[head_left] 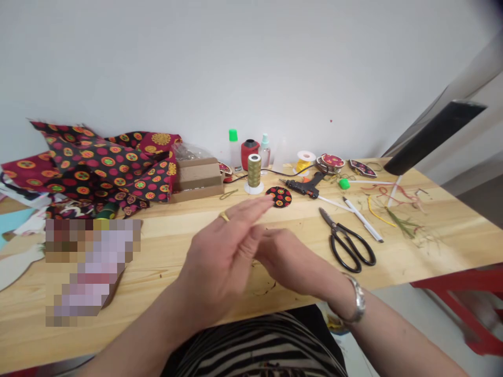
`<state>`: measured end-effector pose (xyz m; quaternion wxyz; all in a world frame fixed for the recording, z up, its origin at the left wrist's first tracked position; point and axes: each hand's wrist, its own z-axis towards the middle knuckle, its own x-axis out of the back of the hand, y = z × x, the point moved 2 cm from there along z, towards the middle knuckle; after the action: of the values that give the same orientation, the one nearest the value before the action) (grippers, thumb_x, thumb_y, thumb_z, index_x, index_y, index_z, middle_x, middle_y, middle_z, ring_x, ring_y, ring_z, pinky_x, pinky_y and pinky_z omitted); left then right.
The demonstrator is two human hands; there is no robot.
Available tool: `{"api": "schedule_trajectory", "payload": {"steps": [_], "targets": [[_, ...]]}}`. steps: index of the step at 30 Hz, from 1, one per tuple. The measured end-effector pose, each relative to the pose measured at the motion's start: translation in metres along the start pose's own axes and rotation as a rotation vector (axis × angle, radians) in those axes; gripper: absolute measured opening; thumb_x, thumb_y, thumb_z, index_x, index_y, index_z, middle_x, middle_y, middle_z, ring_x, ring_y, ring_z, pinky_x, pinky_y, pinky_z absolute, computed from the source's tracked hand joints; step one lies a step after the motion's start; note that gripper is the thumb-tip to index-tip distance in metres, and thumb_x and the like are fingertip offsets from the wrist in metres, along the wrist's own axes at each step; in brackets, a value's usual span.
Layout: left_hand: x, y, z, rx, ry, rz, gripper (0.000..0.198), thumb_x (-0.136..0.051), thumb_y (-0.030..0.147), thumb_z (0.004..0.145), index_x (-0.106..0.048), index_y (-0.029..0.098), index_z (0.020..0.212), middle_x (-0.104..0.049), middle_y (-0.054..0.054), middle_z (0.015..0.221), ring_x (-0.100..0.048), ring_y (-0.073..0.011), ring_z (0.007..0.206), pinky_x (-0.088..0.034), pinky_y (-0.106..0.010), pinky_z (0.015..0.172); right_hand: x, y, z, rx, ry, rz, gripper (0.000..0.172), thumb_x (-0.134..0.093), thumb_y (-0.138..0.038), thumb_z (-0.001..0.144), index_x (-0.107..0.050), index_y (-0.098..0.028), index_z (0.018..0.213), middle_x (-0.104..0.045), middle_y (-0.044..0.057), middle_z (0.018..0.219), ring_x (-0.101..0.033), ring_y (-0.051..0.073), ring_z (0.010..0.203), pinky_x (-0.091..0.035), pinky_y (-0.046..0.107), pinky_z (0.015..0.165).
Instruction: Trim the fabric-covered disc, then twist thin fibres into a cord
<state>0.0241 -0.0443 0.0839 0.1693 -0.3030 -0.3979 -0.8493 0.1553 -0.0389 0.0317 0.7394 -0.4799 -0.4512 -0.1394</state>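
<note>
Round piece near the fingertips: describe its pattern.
Round piece: orange and red motifs on black; head view.

On the table [157,256], cloth [112,162] is heaped left of a box [202,170]. A disc [279,197] is set right of the spool [254,174], scissors [339,229] before the glue gun [308,186].

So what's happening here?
A person's left hand and right hand meet above the wooden table; whether they hold anything is hidden. A round patterned piece lies just beyond them. Black-handled scissors and a glue gun lie to the right, and patterned cloth is heaped on the left.
</note>
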Motion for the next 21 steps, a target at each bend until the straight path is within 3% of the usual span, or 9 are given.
{"api": "schedule_trajectory", "payload": {"steps": [4, 8, 12, 17, 21], "targets": [[-0.01, -0.028, -0.013, 0.314, -0.022, -0.217, 0.031, -0.041, 0.027, 0.091, -0.057, 0.021, 0.117, -0.064, -0.003, 0.117, -0.056, -0.017, 0.109, -0.041, -0.032, 0.097, 0.021, 0.009, -0.004, 0.01, 0.009, 0.098, 0.02, -0.047, -0.018, 0.087, -0.067, -0.021, 0.086, -0.066, 0.001, 0.072, -0.057, 0.014, 0.068, -0.039, 0.025, 0.064], [-0.028, -0.037, -0.026, 0.43, -0.132, -0.39, 0.033, -0.039, 0.032, 0.091, -0.058, 0.017, 0.115, -0.067, -0.006, 0.106, -0.059, -0.0183, 0.102, -0.046, -0.032, 0.09, 0.025, 0.006, 0.0, 0.042, -0.004, 0.191, 0.022, -0.045, -0.015, 0.089, -0.066, -0.018, 0.084, -0.068, 0.001, 0.078, -0.058, 0.011, 0.07, -0.04, 0.021, 0.068], [-0.032, -0.035, -0.033, 0.408, -0.249, -0.36, 0.035, -0.038, 0.03, 0.092, -0.055, 0.019, 0.12, -0.069, -0.004, 0.087, -0.063, -0.0176, 0.083, -0.05, -0.032, 0.079, 0.024, 0.005, 0.001, 0.049, -0.014, 0.188, 0.026, -0.044, -0.011, 0.088, -0.065, -0.017, 0.074, -0.068, 0.0, 0.076, -0.059, 0.01, 0.07, -0.041, 0.02, 0.07], [-0.032, -0.037, -0.041, 0.28, -0.295, -0.207, 0.036, -0.038, 0.019, 0.09, -0.051, 0.021, 0.124, -0.065, -0.008, 0.111, -0.059, -0.0203, 0.101, -0.046, -0.035, 0.088, 0.02, 0.007, 0.0, 0.023, -0.052, 0.133, 0.023, -0.045, -0.011, 0.086, -0.066, -0.015, 0.078, -0.069, 0.003, 0.078, -0.06, 0.013, 0.071, -0.042, 0.023, 0.068], [-0.037, -0.041, -0.048, 0.173, -0.31, -0.084, 0.047, -0.037, 0.007, 0.084, -0.045, 0.022, 0.128, -0.066, -0.009, 0.106, -0.062, -0.0196, 0.091, -0.05, -0.035, 0.079, 0.017, 0.007, 0.0, 0.046, -0.085, 0.17, 0.026, -0.043, -0.006, 0.084, -0.067, -0.016, 0.084, -0.071, 0.003, 0.084, -0.061, 0.013, 0.076, -0.043, 0.024, 0.072]]}}
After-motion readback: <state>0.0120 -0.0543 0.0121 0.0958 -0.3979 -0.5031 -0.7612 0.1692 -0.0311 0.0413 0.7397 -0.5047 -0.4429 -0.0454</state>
